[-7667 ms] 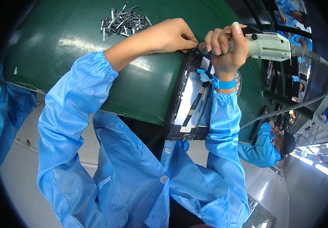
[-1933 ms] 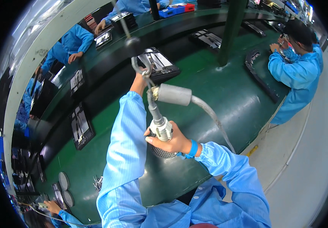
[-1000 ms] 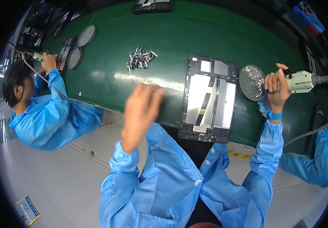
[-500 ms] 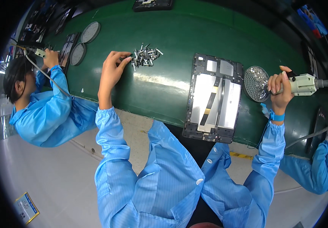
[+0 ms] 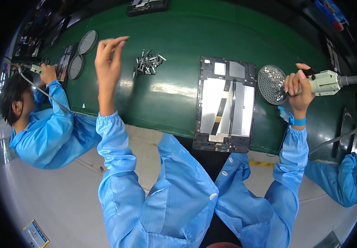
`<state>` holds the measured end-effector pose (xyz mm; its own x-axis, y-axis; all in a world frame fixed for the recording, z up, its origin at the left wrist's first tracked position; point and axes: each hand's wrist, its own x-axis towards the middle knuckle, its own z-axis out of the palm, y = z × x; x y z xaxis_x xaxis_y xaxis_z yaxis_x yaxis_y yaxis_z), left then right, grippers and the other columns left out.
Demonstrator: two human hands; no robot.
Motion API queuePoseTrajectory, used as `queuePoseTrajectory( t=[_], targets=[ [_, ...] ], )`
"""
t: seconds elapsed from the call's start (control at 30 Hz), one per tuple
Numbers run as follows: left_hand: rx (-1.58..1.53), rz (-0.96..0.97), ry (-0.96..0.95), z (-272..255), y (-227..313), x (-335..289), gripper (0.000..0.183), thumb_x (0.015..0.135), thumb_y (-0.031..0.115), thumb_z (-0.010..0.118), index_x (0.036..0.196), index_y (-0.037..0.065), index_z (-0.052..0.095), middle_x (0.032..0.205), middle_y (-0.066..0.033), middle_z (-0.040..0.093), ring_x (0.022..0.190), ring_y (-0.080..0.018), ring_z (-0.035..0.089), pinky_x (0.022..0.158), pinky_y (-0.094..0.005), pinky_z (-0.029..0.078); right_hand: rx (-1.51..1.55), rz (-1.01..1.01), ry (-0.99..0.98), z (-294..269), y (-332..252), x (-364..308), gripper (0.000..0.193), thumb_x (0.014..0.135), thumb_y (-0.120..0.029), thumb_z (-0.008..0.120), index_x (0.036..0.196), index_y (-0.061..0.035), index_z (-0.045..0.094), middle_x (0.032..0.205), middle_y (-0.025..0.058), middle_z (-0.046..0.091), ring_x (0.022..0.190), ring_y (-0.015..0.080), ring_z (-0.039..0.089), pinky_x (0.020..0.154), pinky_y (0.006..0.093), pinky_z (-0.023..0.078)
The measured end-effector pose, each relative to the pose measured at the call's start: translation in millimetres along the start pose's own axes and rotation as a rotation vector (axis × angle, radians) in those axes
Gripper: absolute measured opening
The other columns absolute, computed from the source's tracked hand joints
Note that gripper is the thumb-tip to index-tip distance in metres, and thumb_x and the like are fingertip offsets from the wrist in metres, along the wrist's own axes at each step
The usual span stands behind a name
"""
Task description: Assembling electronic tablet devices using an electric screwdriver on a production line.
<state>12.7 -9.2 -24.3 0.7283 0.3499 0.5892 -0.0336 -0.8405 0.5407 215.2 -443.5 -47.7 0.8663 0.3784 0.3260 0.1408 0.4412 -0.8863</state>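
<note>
My left hand (image 5: 109, 62) is raised over the table with its thumb and fingertips pinched together; whatever they hold, if anything, is too small to make out. Just right of it lies a pile of small metal and black parts (image 5: 149, 63). My right hand (image 5: 301, 89) wraps round a pale grey-green electric screwdriver (image 5: 326, 83), whose tip is hidden. Beneath those fingers sits a round dark dish (image 5: 260, 89) bearing shiny screws (image 5: 275, 78). Between my hands an opened tablet (image 5: 244, 142) lies at the near table edge, its silvery battery cells and flat cables showing.
A green table (image 5: 178, 45) runs across. Two round dishes (image 5: 75, 67) stand at the left, near a co-worker in blue (image 5: 46, 124) who holds a similar tool. Another device (image 5: 147, 7) lies at the far edge. A cable (image 5: 346, 134) and another person's sleeve (image 5: 350, 182) are at the right.
My left hand has lifted away from the parts pile, up and to the left, still pinched. My right hand keeps the screwdriver by the dish. The whole view has shifted slightly.
</note>
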Motion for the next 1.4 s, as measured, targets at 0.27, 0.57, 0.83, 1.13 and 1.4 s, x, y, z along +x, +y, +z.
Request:
queuePoseTrajectory(
  t=[0.27,0.57,0.83,1.13,1.4],
  targets=[
    [-0.680,-0.325,-0.266,106,63,14,0.027,0.098,0.015,0.059,0.116,-0.004,0.062,0.097,-0.0123,0.070,0.074,-0.0133,0.065,0.068,-0.0257,0.052,-0.012,0.000,0.025,-1,1,1,0.022,0.093,-0.005,0.050,0.110,0.0079,0.054,0.053,-0.0007,0.037,0.043,0.0091,0.036,0.044,0.0274,0.036],
    [-0.671,-0.407,-0.443,121,65,-6,0.023,0.096,0.017,0.062,0.106,-0.003,0.066,0.103,-0.0146,0.071,0.083,-0.0146,0.067,0.077,-0.0254,0.052,-0.029,-0.021,0.027,-5,-1,2,0.023,0.092,-0.005,0.050,0.109,0.0090,0.056,0.052,0.0001,0.037,0.042,0.0097,0.036,0.043,0.0277,0.036],
    [-0.636,-0.446,-0.588,126,63,-9,0.020,0.089,0.014,0.070,0.103,0.001,0.073,0.118,-0.0113,0.068,0.099,-0.0146,0.064,0.085,-0.0256,0.050,-0.021,-0.026,0.014,-3,0,1,0.023,0.091,-0.004,0.049,0.109,0.0107,0.055,0.051,0.0008,0.038,0.042,0.0099,0.036,0.043,0.0282,0.037],
    [-0.506,-0.536,-0.658,123,73,-3,0.022,0.087,0.015,0.072,0.104,0.000,0.074,0.098,-0.0084,0.072,0.083,-0.0115,0.062,0.078,-0.0238,0.050,-0.022,-0.022,0.002,-4,-1,2,0.024,0.091,-0.004,0.048,0.109,0.0107,0.055,0.052,0.0004,0.036,0.042,0.0102,0.035,0.044,0.0287,0.037],
    [-0.614,-0.505,-0.673,125,64,-11,0.027,0.091,0.019,0.069,0.107,-0.003,0.071,0.091,-0.0084,0.071,0.076,-0.0099,0.061,0.070,-0.0227,0.050,-0.052,0.047,-0.020,34,10,11,0.025,0.096,-0.014,0.045,0.111,0.0029,0.056,0.051,-0.0024,0.031,0.041,0.0097,0.032,0.044,0.0294,0.036]
  ],
)
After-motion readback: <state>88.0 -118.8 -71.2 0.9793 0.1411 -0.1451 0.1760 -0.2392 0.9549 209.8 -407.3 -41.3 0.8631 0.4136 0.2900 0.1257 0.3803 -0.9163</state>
